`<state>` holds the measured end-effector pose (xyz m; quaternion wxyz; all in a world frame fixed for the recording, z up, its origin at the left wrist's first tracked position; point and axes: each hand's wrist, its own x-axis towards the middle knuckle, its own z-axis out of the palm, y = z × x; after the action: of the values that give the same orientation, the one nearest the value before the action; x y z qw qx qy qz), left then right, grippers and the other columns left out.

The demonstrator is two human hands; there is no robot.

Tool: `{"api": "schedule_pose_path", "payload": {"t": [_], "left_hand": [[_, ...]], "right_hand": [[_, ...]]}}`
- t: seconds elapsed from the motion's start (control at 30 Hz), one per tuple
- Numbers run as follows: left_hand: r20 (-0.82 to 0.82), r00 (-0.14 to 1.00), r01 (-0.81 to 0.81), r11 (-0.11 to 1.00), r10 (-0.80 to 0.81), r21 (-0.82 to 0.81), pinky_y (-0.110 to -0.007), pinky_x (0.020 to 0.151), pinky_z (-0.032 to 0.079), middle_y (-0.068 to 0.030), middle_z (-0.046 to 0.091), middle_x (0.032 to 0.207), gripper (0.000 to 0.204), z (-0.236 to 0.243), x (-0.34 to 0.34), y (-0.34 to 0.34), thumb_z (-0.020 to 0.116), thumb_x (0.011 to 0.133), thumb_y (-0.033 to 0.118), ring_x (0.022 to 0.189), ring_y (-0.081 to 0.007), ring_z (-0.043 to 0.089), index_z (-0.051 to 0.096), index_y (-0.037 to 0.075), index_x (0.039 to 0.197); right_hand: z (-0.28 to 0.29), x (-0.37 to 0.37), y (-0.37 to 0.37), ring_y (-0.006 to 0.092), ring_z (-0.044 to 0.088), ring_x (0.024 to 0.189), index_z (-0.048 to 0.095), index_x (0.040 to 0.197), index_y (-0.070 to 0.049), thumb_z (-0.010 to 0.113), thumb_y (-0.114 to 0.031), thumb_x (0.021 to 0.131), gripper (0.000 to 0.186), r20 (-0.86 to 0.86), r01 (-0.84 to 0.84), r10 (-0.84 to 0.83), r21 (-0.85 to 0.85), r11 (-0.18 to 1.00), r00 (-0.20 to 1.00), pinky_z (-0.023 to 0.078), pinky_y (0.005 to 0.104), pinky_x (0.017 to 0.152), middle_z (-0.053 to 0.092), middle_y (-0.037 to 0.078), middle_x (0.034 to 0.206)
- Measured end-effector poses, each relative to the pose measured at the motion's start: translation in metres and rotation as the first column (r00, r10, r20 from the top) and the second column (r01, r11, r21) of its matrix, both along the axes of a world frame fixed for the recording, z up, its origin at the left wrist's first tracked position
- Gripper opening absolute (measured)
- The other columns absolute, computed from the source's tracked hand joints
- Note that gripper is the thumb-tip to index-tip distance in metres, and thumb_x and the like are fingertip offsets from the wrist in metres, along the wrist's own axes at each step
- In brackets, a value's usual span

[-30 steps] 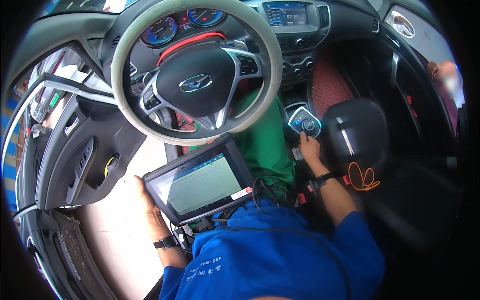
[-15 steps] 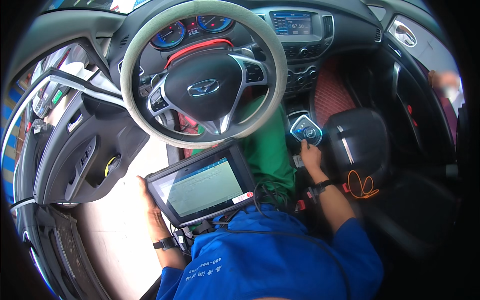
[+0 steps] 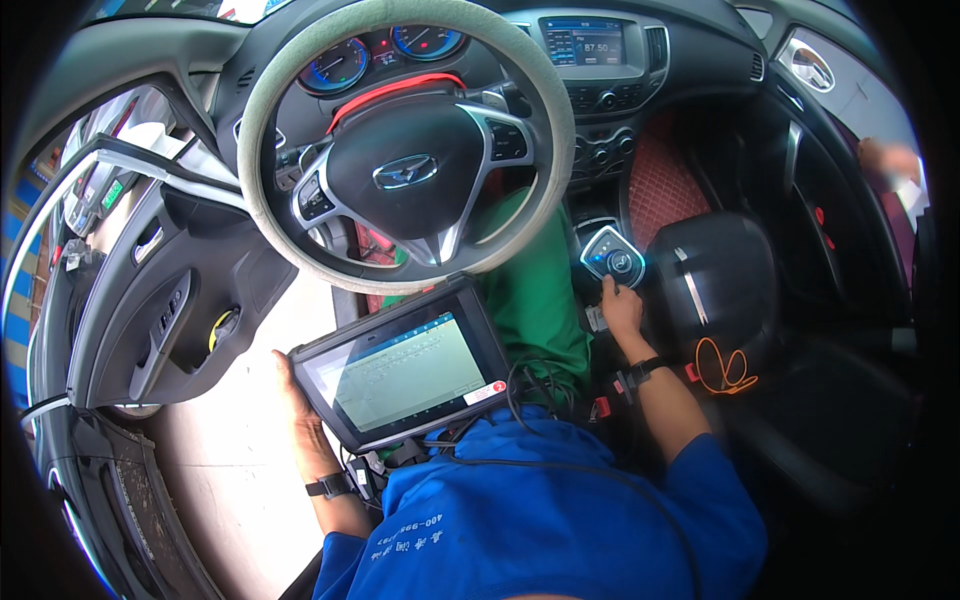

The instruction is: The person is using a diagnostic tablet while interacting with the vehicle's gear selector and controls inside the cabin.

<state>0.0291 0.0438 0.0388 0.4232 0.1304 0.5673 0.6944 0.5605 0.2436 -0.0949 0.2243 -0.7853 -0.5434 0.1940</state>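
Observation:
My left hand grips the left edge of a dark, rugged tablet, which rests tilted on my lap below the steering wheel. Its lit screen carries lines too small to make out. My right hand is at the lower edge of a diamond-shaped console panel with a round selector knob. One fingertip points up against that edge, just below the knob, and the other fingers are curled under. Whatever may be between them is hidden. Black cables lie across my lap beside the tablet's right edge.
A steering wheel with a pale cover stands above the tablet. The driver's door hangs open at the left. Right of my hand are a black armrest and an orange looped cord. Another person's hand shows outside at the far right.
The view has shifted very slightly. Both hands and the tablet stay in practically the same places.

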Motion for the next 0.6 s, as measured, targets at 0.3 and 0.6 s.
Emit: {"api": "schedule_pose_path", "payload": {"t": [0.3, 0.6], "left_hand": [[0.044, 0.997, 0.062, 0.998, -0.063, 0.028, -0.034, 0.081, 0.055, -0.0099, 0.068, 0.099, 0.067, -0.0053, -0.0069, -0.0018, 0.059, 0.092, 0.069, 0.088, -0.0206, 0.066, 0.065, 0.004, 0.107], [0.032, 0.999, 0.037, 0.999, -0.037, 0.01, -0.035, 0.08, 0.054, -0.0103, 0.068, 0.099, 0.069, -0.009, -0.0073, -0.0008, 0.057, 0.092, 0.071, 0.087, -0.0213, 0.065, 0.064, 0.004, 0.108]], "right_hand": [[0.0054, -0.0024, -0.0003, 0.0518, 0.065, 0.096, 0.075, 0.095, 0.005, 0.049, -0.051, 0.099, 0.062, -0.014, -0.001, 0.001, -0.018, 1.0, 1.0, 0.048, 0.0557, 0.092, 0.07, 0.033, 0.096], [0.0019, -0.0004, 0.0002, 0.0507, 0.065, 0.096, 0.075, 0.095, 0.004, 0.048, -0.051, 0.099, 0.062, 0.029, -0.013, 0.013, -0.002, 1.0, 1.0, 0.048, 0.0546, 0.092, 0.07, 0.031, 0.096]]}}
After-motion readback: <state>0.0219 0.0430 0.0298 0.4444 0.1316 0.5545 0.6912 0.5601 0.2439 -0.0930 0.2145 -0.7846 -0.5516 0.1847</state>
